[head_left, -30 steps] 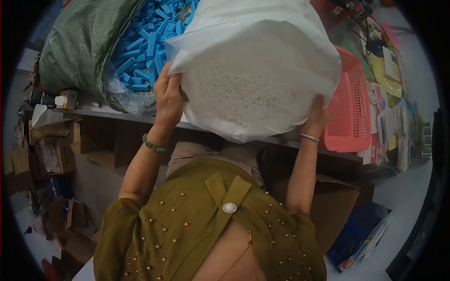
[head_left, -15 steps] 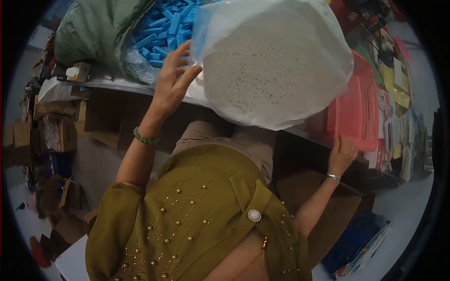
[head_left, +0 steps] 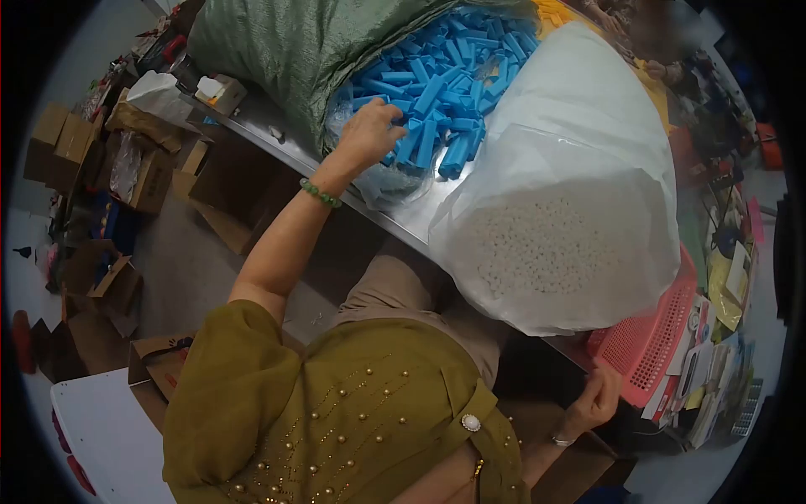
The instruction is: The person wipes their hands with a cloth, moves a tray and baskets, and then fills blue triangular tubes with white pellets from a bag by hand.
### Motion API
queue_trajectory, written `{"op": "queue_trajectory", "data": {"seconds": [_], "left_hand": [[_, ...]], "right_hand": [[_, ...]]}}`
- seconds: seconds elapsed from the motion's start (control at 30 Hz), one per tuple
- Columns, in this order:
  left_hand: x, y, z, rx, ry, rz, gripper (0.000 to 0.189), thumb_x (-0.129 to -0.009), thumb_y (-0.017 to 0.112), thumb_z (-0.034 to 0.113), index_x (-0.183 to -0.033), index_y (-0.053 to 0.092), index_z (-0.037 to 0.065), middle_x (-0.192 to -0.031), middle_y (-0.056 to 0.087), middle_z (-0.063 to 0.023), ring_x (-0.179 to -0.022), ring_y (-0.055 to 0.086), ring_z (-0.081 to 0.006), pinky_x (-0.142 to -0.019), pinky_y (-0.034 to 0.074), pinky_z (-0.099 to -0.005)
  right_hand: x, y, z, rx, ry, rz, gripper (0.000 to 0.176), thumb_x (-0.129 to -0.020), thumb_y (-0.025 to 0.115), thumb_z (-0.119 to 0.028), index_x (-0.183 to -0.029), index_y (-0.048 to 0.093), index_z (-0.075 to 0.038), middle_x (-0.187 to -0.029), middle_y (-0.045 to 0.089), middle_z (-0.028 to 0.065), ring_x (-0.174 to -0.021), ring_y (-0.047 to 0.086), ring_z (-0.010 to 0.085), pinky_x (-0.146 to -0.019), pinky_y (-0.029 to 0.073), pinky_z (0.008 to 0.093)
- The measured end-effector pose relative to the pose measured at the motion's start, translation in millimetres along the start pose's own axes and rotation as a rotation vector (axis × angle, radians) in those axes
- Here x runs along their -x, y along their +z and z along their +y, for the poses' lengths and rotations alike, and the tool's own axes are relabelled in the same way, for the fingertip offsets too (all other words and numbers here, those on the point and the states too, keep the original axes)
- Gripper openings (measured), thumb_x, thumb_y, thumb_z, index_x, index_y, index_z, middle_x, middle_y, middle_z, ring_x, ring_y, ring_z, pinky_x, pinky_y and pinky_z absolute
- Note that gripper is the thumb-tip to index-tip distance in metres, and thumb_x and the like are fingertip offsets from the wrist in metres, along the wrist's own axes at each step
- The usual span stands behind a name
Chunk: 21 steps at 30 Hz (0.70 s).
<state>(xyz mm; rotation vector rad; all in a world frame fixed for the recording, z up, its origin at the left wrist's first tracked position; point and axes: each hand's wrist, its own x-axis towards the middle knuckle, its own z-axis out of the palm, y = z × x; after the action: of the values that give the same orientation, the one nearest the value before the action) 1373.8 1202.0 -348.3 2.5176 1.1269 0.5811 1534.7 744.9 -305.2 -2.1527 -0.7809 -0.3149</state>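
My left hand (head_left: 369, 134), above a green bead bracelet, is at the near edge of a heap of blue plastic pieces (head_left: 432, 92). Its fingers are bent, with a gap between thumb and forefinger, and nothing shows between them. The pieces spill from a green woven sack (head_left: 260, 50) with a clear liner. A large white bag (head_left: 579, 92) stands to their right, small pale bits showing through its film. My right hand (head_left: 596, 399) is closed just below a pink basket (head_left: 651, 344); whatever its fingertips may hold is too small to make out.
The metal table edge (head_left: 390, 223) runs diagonally before my body. Cardboard boxes (head_left: 151, 172) stand on the left, and a small box (head_left: 220, 94) sits on the table. Papers and packets (head_left: 714, 395) lie at the right. Another person's hands (head_left: 663, 71) show at the upper right.
The view has shifted, showing more of the blue pieces and some orange material behind. My left hand has moved onto the edge of the blue heap. My right hand has come away from the basket's rim.
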Motion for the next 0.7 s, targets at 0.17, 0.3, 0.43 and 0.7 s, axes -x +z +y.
{"op": "queue_trajectory", "data": {"seconds": [0.17, 0.3, 0.43, 0.7], "left_hand": [[-18.6, 55.0, -10.5, 0.003, -0.122, -0.019, 0.049, -0.072, 0.073, 0.021, -0.118, 0.058, 0.008, -0.102, 0.061, -0.0144, -0.084, 0.061, -0.0304, -0.079, 0.049, -0.0379], [-7.0, 43.8, -13.8, 0.232, -0.074, 0.123, 0.050, -0.074, 0.069, 0.012, -0.123, 0.055, 0.008, -0.107, 0.060, -0.0146, -0.081, 0.061, -0.0249, -0.078, 0.049, -0.0324], [43.9, -42.6, 36.0, 0.790, -0.007, 0.100, 0.050, -0.078, 0.063, 0.001, -0.126, 0.050, 0.002, -0.105, 0.060, -0.0122, -0.086, 0.059, -0.0138, -0.076, 0.049, -0.0241], [112.2, -48.3, 105.7, 1.092, 0.480, -0.499, 0.045, -0.068, 0.059, -0.008, -0.113, 0.057, 0.000, -0.109, 0.056, -0.0133, -0.103, 0.053, -0.0249, -0.084, 0.049, -0.0322]], "right_hand": [[-5.3, 44.0, -57.3, -0.389, 0.020, -0.444, 0.016, -0.072, 0.062, 0.006, -0.087, 0.066, 0.004, -0.080, 0.060, 0.0120, -0.066, 0.056, 0.0192, -0.060, 0.044, 0.0263], [-15.4, 66.8, -74.2, -0.519, 0.163, -0.530, 0.016, -0.075, 0.060, 0.007, -0.089, 0.066, 0.004, -0.084, 0.060, 0.0102, -0.067, 0.055, 0.0158, -0.059, 0.043, 0.0251], [-29.5, 87.0, -73.3, -0.466, -0.076, -0.471, 0.021, -0.075, 0.062, 0.006, -0.095, 0.067, 0.001, -0.094, 0.062, 0.0110, -0.074, 0.058, 0.0190, -0.064, 0.046, 0.0273], [-38.9, 112.2, -88.6, -1.053, 0.148, -0.995, 0.030, -0.082, 0.057, 0.003, -0.112, 0.062, 0.000, -0.106, 0.060, 0.0107, -0.089, 0.058, 0.0169, -0.077, 0.045, 0.0256]]}}
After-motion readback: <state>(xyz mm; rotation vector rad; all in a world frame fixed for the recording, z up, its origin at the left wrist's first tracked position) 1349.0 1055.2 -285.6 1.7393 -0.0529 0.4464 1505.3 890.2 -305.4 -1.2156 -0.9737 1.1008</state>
